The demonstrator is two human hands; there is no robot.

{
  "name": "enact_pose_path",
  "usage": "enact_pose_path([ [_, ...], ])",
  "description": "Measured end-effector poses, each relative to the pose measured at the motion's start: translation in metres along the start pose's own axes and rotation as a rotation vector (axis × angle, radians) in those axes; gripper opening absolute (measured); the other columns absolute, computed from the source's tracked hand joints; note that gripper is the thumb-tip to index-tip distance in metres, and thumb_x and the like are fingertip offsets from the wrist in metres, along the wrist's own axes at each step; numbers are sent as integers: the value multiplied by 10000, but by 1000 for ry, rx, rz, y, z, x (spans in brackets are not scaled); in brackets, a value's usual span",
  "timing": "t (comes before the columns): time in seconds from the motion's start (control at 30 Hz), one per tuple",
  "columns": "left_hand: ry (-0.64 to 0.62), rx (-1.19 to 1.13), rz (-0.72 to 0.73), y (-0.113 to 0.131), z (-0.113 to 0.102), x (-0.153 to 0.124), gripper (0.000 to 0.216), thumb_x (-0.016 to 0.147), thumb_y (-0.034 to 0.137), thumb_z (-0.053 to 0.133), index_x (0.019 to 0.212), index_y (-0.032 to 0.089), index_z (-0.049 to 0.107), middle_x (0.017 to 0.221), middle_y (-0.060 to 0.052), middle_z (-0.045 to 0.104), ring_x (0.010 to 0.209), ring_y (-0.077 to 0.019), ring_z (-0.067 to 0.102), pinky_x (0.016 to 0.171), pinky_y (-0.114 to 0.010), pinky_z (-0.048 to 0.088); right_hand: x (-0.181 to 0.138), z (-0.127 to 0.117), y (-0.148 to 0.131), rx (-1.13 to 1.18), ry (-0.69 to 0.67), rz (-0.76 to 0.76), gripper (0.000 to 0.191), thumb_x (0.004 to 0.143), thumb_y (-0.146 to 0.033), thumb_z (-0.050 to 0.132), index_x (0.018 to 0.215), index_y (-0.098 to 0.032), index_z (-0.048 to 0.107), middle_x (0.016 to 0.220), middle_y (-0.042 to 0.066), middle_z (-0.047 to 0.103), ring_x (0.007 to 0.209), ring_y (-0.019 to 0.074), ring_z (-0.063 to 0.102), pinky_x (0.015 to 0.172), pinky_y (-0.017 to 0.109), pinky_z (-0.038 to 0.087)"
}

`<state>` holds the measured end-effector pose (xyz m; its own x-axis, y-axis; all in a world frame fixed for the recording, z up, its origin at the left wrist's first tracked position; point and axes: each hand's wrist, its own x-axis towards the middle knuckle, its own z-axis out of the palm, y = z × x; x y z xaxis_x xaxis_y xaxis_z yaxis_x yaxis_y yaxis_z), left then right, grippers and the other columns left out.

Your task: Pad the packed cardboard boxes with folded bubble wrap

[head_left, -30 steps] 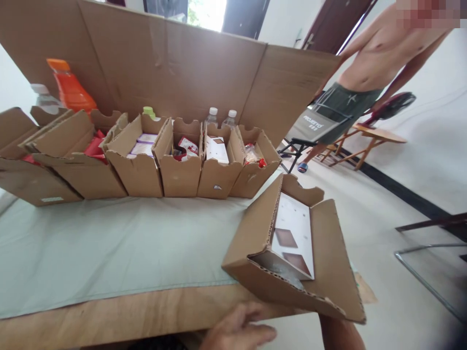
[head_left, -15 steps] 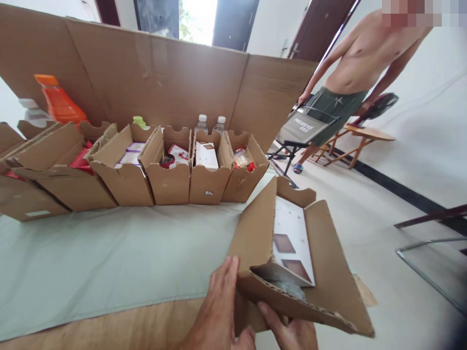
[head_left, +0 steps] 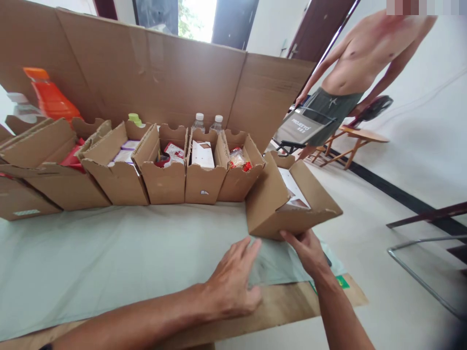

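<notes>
An open cardboard box [head_left: 277, 204] with a white packet [head_left: 293, 190] inside sits at the right end of the table, next to the row of boxes. My right hand [head_left: 305, 248] touches its near bottom edge with the fingertips. My left hand [head_left: 233, 282] hovers over the pale green cloth [head_left: 109, 257] just short of the box, fingers stretched out and holding nothing.
Several open cardboard boxes [head_left: 164, 170] with packets stand in a row before a tall cardboard sheet [head_left: 164, 78]. Bottles [head_left: 47, 97] stand behind them. Another person [head_left: 350, 63] stands at the right by a folding chair [head_left: 302, 131] and small wooden table [head_left: 361, 136].
The box was held tilted up off the table's near edge; now it stands on the table farther back beside the row. My left hand has let go and my right hand only touches it.
</notes>
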<state>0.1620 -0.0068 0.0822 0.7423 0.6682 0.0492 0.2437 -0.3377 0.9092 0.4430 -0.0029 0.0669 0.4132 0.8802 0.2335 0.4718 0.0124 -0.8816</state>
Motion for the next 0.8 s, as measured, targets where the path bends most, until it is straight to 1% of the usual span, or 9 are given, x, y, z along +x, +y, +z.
enact_pose_path([
  [0.07,24,130,5,-16,-6,-30,827,754,144,639,1563,196,478,1692,-189,365,1576,-436,298,1254,-680,300,24,2,5,20,-19,-4,636,704,-568,834,1191,-197,659,1232,130,746,1134,328,688,951,468,580],
  [0.17,159,301,112,-42,-14,-81,659,772,67,580,1404,247,626,1611,-149,505,1566,-408,339,1185,-661,431,57,4,9,36,-65,3,642,677,-508,847,1205,-199,653,1271,132,731,1164,329,674,971,473,570],
  [0.23,313,385,165,-57,-21,-111,594,818,41,536,1356,270,645,1559,-130,565,1553,-369,380,1157,-602,491,79,6,9,44,-97,2,627,653,-466,849,1189,-204,658,1281,124,731,1187,329,664,994,478,560],
  [0.3,431,468,149,-69,-31,-137,548,871,35,527,1345,283,644,1528,-119,597,1534,-344,423,1146,-544,516,100,9,9,48,-118,-2,596,621,-441,847,1142,-210,674,1254,114,745,1180,329,665,1001,483,556],
  [0.47,547,706,103,-92,-62,-184,482,895,114,640,1339,300,661,1480,-84,648,1471,-327,512,1091,-440,578,135,26,9,31,-84,-20,554,578,-436,839,1062,-216,682,1145,100,776,1096,317,691,970,487,568],
  [0.57,599,792,85,-106,-76,-202,452,886,130,658,1309,287,683,1480,-74,644,1472,-320,505,1099,-426,572,131,32,6,-17,3,-42,551,595,-457,846,1061,-219,672,1103,102,771,1049,322,709,913,498,588],
  [0.63,622,812,67,-111,-80,-210,449,881,125,655,1299,284,689,1483,-70,637,1477,-321,495,1119,-424,554,116,30,-4,-70,117,-62,509,658,-484,820,1062,-216,666,1073,130,756,1038,343,712,899,526,585],
  [0.73,630,809,47,-113,-81,-214,463,883,119,643,1316,281,673,1505,-77,612,1481,-329,484,1115,-428,548,86,29,-34,-137,270,-131,389,830,-502,703,1090,-215,668,1068,170,733,1058,350,704,960,546,548],
  [0.8,620,799,41,-112,-80,-214,467,890,119,634,1329,279,655,1519,-86,593,1488,-336,471,1108,-442,548,72,38,-62,-165,249,-200,351,884,-475,665,1127,-223,685,1056,147,738,1013,317,712,963,509,547],
])
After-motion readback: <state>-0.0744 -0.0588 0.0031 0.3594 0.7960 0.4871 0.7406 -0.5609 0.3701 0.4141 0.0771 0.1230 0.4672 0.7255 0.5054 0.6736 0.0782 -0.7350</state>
